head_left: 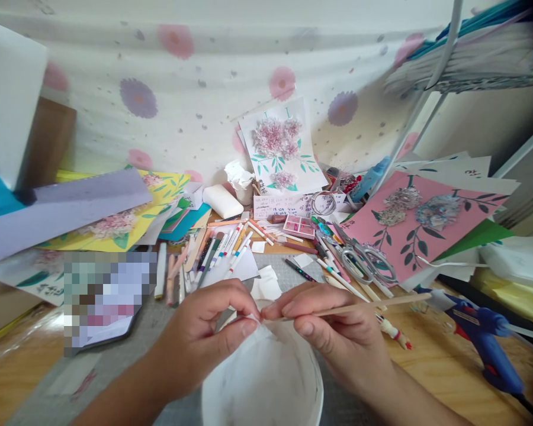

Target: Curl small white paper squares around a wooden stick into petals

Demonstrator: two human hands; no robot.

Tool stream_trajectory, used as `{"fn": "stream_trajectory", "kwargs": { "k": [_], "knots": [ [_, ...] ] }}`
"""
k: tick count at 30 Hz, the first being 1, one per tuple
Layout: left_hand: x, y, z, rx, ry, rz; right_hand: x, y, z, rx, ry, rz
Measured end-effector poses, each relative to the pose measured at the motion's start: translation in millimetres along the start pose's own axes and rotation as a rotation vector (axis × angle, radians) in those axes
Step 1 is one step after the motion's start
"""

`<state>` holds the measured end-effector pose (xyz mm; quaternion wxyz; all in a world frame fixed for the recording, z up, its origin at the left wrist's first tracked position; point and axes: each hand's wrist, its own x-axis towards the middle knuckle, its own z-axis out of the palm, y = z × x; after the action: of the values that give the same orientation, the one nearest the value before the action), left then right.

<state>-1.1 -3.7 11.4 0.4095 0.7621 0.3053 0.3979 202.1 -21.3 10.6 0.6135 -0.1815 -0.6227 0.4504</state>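
Both hands meet over a white bowl (266,384) standing on a grey mat. My left hand (204,331) is closed, pinching a small piece of thin white paper (251,319) between thumb and forefinger. In my right hand (337,325) a thin wooden stick (400,299) is gripped between thumb and fingers, its long end pointing right. The stick's other end reaches the white piece at the left fingertips. Just beyond the hands lie folded white paper pieces (266,284).
Several markers (222,248) are spread behind the bowl. Scissors (359,263) and a blue glue gun (484,331) lie on the right, a phone (115,302) on the left. Paper flower cards surround the area, including a pink card (444,254) and an upright white card (311,142).
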Motion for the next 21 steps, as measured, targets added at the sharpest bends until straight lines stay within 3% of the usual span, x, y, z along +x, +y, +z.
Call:
{"fn": "stream_trajectory", "kwargs": {
  "k": [21],
  "knots": [
    [-2.0,-2.6,1.3,0.007,0.025,-0.022,-0.4,0.8,-0.1,-0.065,-0.012,-0.02]
  ]
}}
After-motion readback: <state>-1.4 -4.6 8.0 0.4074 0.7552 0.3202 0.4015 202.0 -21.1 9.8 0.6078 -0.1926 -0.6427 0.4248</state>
